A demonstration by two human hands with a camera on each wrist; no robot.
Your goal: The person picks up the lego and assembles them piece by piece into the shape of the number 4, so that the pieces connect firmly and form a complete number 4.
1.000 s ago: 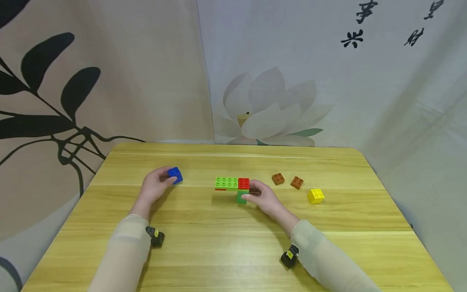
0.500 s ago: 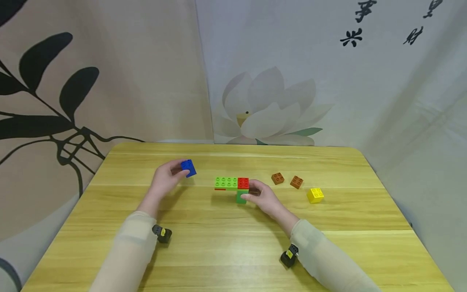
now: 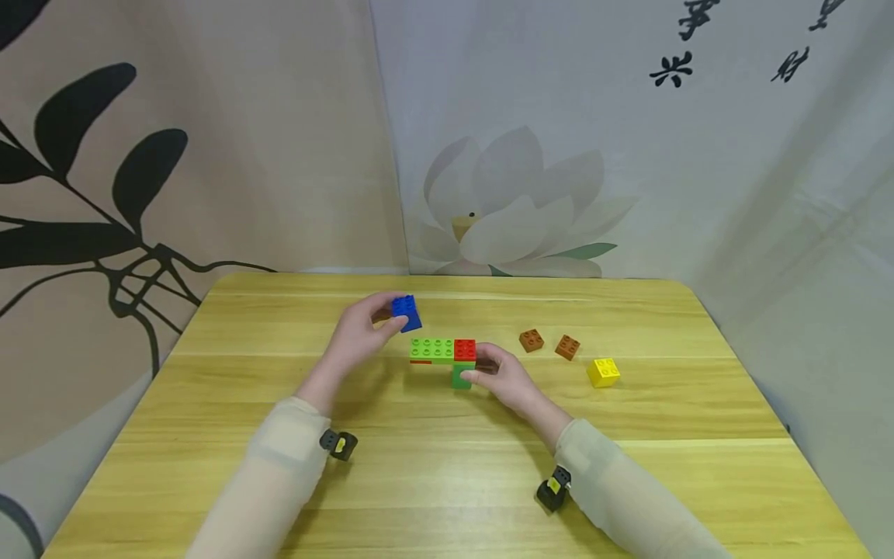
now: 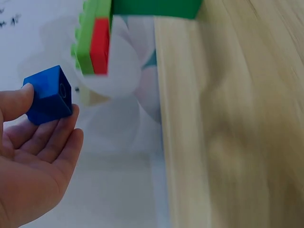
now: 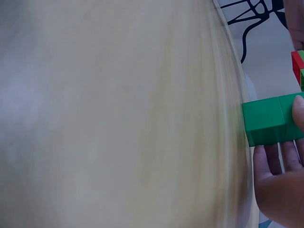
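- Wooden table [image 3: 447, 481] before hangings printed with a lotus and dark leaves.
- Left hand [image 3: 359, 335], raised, pinching a blue brick [image 3: 407, 313] between thumb and fingers, just above the brick build's left end.
- Right hand [image 3: 504, 378] gripping the brick build [image 3: 447, 357] at its dark green base.
- Two brown bricks [image 3: 549, 343] and a yellow brick [image 3: 604, 373] lying right of the build.

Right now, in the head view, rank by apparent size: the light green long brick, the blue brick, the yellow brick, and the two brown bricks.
1. Light green long brick, clearly largest.
2. Blue brick and yellow brick: alike, no ranking; the left hand lifts the blue one.
3. The two brown bricks, smallest, alike.
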